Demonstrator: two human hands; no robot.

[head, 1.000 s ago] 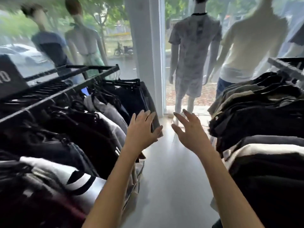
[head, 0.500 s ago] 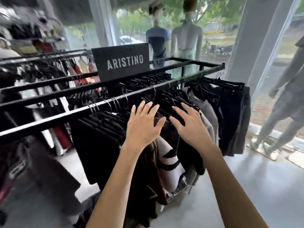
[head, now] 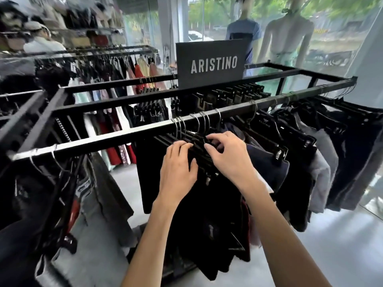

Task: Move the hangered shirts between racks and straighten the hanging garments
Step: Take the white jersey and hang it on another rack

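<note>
Both hands on a tight bunch of black hangers (head: 196, 141) at mid-rail, right in the centre. Left hand (head: 178, 164) laid over the bunch from the near side, fingers (head: 182, 145) curled onto the hanger bars; full grip or mere press, cannot tell, since the fingertips vanish among the bars. Right hand (head: 230, 156) arched over the same bunch, fingers (head: 213, 139) hooked and pinching at the hanger tops, clenched on them. Dark garments (head: 207, 220) dropping from that bunch, black on black, folds and edges hard to separate, hems lost behind the forearms. Metal hooks (head: 199, 123) packed close on the front rail (head: 116, 137) of the black rack (head: 310, 79). Bare rail to the left of the bunch, open as far as a lone hook near the rack's left end. To the right, more hangered garments (head: 300, 154) crowded along the rail, navy and grey, running off toward the frame edge. Lower left clothing (head: 62, 204) blurred and cut off. Sign (head: 211, 64) reading ARISTINO standing on the rack's middle bar. Behind it, two mannequins (head: 290, 38) at the shop window, heads cropped. Another rack (head: 99, 59) further back on the left, smeared with blur. Pale glossy floor (head: 342, 245) clear at lower right.
</note>
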